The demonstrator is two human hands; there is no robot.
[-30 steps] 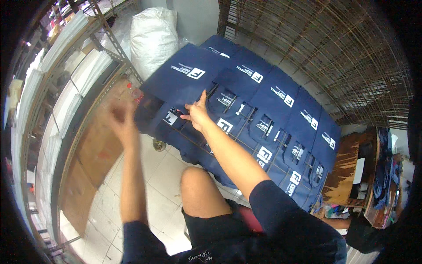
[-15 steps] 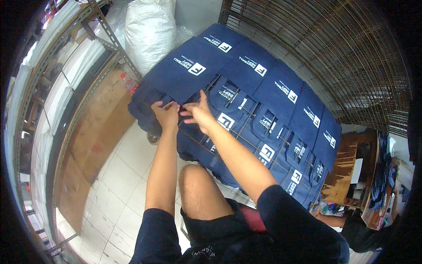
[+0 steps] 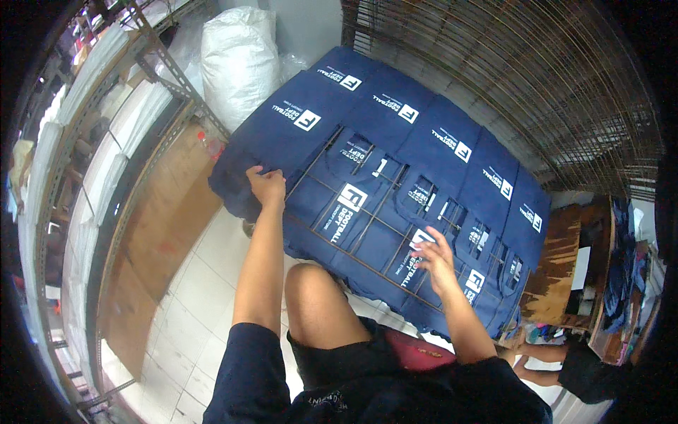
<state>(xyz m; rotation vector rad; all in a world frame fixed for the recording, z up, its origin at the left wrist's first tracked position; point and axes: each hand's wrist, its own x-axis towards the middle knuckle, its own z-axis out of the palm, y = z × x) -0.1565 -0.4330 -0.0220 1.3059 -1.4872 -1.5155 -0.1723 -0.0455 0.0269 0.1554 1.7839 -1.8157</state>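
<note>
Navy blue printed fabric pieces [image 3: 275,141] with white square emblems and lettering lie overlapping on a wire rack [image 3: 367,215]. At the near left end of the rack, my left hand [image 3: 268,188] rests on a navy piece, its bent fingers apart and fingertips on the cloth. My right hand [image 3: 436,258] is raised over the front part of the rack, fingers spread, holding nothing. Cut-out neck and arm openings in several pieces show the rack's wires and the layers below.
A tall stack of wire racks [image 3: 508,85] rises behind. Left stands a metal shelf [image 3: 162,152] with white stacks; near it are a white sack [image 3: 239,63] and a bottle [image 3: 210,143]. A wooden cabinet [image 3: 554,247] and another person's arms [image 3: 544,353] are at right.
My right hand has left the left end and moved rightward and nearer to me. The left hand stays at the left end, where the navy cloth now lies flatter.
</note>
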